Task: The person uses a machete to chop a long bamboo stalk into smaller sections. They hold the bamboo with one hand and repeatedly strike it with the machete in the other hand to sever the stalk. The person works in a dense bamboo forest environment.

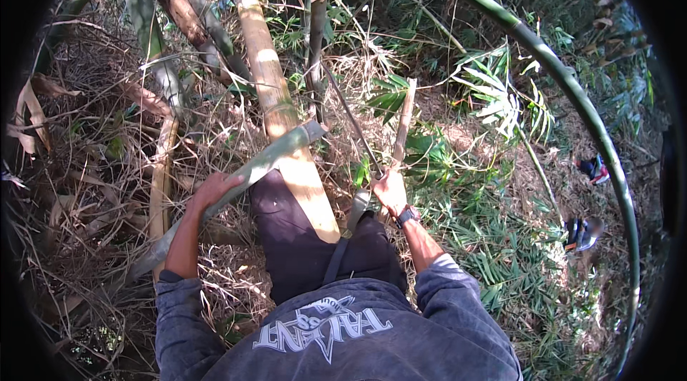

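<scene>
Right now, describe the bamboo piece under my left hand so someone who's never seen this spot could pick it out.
Start at the thick pale yellow bamboo trunk running up the middle from the person's dark trousers. Lying slantwise across it is a grey-green cut bamboo pole, with the left hand resting on it. Unlike the yellow trunk and the brown stalks around it, it is pale green, ends in a cut tip, and crosses the others.

Hidden or unclear items:
- Pale bamboo pole (275, 95): near end hidden behind dark trouser leg (286, 238); far end cut off at top edge.
- Cut green bamboo length (247, 173): middle covered by left hand (212, 189); near end lost in dry litter at left.
- Wooden stick (403, 123): base concealed in right hand (391, 191).
- Long green culm (565, 80): both ends run out of view.
- Two small figures (583, 232) at right: too small to tell.
</scene>
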Demonstrator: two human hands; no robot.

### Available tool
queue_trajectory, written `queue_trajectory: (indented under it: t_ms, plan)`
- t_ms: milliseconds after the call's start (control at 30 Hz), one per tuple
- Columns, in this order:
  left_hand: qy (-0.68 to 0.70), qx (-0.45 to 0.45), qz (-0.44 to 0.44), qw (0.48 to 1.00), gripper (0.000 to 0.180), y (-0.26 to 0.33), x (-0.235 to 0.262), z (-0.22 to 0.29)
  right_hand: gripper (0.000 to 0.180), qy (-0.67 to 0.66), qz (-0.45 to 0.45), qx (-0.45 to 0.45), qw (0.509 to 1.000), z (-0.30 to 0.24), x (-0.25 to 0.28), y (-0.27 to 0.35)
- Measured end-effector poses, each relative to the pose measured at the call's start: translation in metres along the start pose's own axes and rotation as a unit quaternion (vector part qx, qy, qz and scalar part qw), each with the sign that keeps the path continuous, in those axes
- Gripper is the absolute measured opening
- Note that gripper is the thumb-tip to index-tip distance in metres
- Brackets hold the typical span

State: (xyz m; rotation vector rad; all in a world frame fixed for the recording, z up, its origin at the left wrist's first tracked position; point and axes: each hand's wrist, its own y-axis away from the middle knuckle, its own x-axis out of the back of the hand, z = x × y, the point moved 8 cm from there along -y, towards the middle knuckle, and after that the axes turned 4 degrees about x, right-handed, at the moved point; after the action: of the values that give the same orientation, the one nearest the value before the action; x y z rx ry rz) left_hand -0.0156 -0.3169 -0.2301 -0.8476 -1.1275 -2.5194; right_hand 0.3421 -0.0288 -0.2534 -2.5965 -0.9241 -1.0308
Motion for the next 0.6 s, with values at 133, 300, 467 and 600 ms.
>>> queue_trajectory:
  t_ms: [133,300,467,600]
  plan:
    - [-0.16,-0.007,0.12,0.98,0.074,0.034,0.005,0.054,0.02,-0.093,-0.003,0.01,0.996,-0.052,0.03,0.009]
    - [-0.281,-0.041,0.319,0.904,0.064,0.065,-0.009,0.071,0.021,-0.036,-0.047,-0.021,0.998,-0.073,0.011,0.021]
    - [-0.297,-0.021,0.305,0.904,0.063,0.063,-0.019,0.061,0.018,-0.176,0.082,0.087,0.977,-0.154,0.027,-0.005]
    - [-0.317,-0.061,0.342,0.883,0.062,0.064,-0.023,0.057,0.017,-0.236,0.11,0.097,0.961,-0.186,0.038,-0.016]
